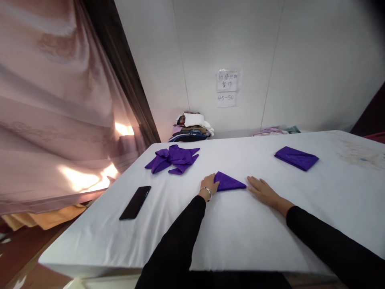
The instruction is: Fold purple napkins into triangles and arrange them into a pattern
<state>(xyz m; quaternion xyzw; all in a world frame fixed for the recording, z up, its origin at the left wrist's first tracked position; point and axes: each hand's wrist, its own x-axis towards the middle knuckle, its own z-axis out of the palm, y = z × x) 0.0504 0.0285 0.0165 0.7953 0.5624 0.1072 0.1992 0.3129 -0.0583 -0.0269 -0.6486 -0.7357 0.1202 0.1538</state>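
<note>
A purple napkin (229,182), folded into a flat triangle, lies on the white-covered table in front of me. My left hand (209,184), with a silver bangle at the wrist, has its fingers closed on the napkin's left edge; part of the grip is hidden behind the hand. My right hand (262,191) lies palm down on the tablecloth beside the napkin's right tip, fingers stretched out and holding nothing.
Several-pointed folded purple cloth (177,158) sits at the back left. A flat purple folded napkin (296,158) lies at the back right. A dark phone (135,202) rests at the left. Beyond the white tablecloth (240,237) are a clothes pile (192,127) and paper signs (227,88).
</note>
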